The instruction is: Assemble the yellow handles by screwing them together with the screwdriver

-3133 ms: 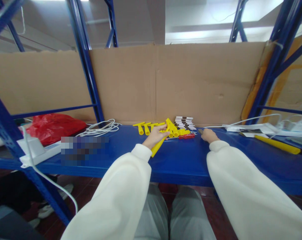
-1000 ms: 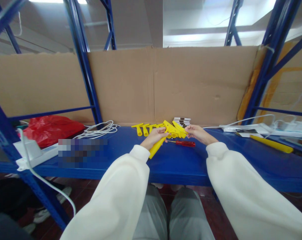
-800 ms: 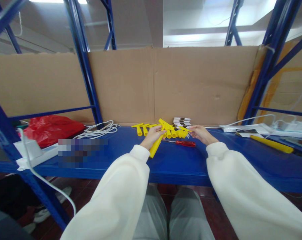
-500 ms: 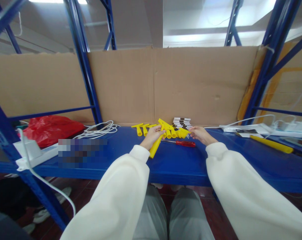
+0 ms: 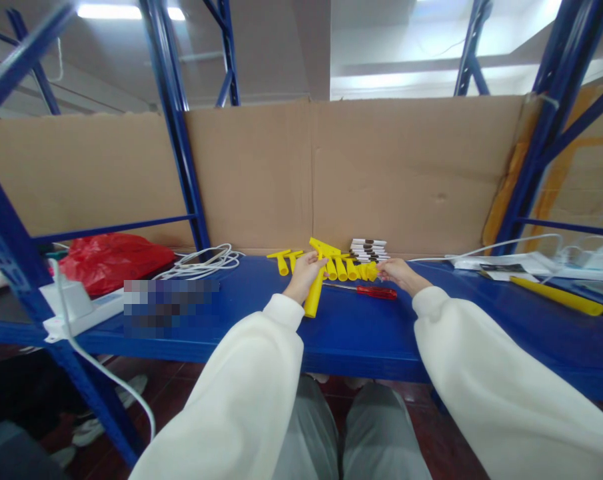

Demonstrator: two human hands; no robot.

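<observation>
A yellow T-shaped scraper [image 5: 313, 298] is in my left hand [image 5: 305, 272], whose fingers are wrapped round its handle. Its wide head points up and away from me, and the round end of its handle faces me, tilted over the blue shelf. My right hand [image 5: 397, 273] is at the right end of the row, fingertips pinched against small yellow pieces [image 5: 368, 271]. What lies between those fingertips is too small to make out. Several more yellow T-shaped scrapers [image 5: 342, 268] lie in a row behind my left hand. A red-handled screwdriver [image 5: 376, 292] rests in front of them.
Behind the row is a stack of white packets with dark bands [image 5: 369, 250]. A cardboard sheet [image 5: 251, 173] backs the blue shelf [image 5: 361, 337]. At left are a red plastic bag [image 5: 114, 260], coiled white cable [image 5: 206, 260] and power strip [image 5: 88, 317]; a yellow tool [image 5: 556, 295] lies right.
The view has shifted slightly. In my left hand the scraper now stands a little steeper. My right hand stays at the small yellow pieces, which now sit straighter beside the row.
</observation>
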